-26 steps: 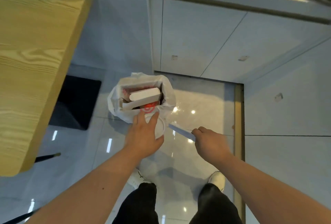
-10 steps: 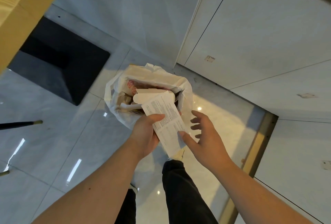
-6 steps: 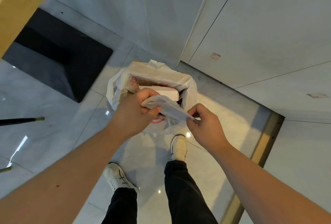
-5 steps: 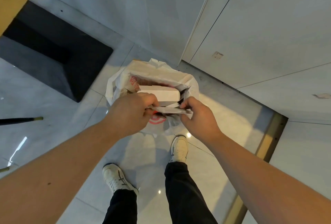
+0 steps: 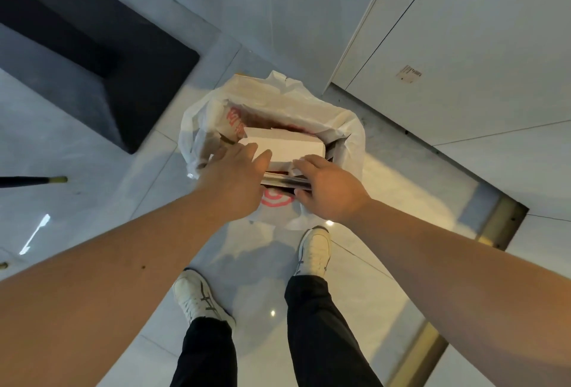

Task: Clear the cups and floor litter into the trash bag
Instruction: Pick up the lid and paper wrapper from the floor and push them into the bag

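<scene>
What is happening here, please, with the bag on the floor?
A person stands over a white plastic trash bag on the tiled floor and reaches into its open mouth with both hands. The left hand and right hand press folded paper down at the near edge, beside a white box already inside. The bag looks quite full. How firmly each hand grips is unclear.

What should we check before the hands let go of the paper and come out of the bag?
1. Bag mouth open: ok.
2. Folded paper fully inside the bag: not ok, it lies at the near rim.
3. Left hand free to pull back: ok, fingers spread.
4. Right hand on the paper: ok.
5. White box leaves room: cannot tell.
6. Shoes clear of the bag: ok.
</scene>
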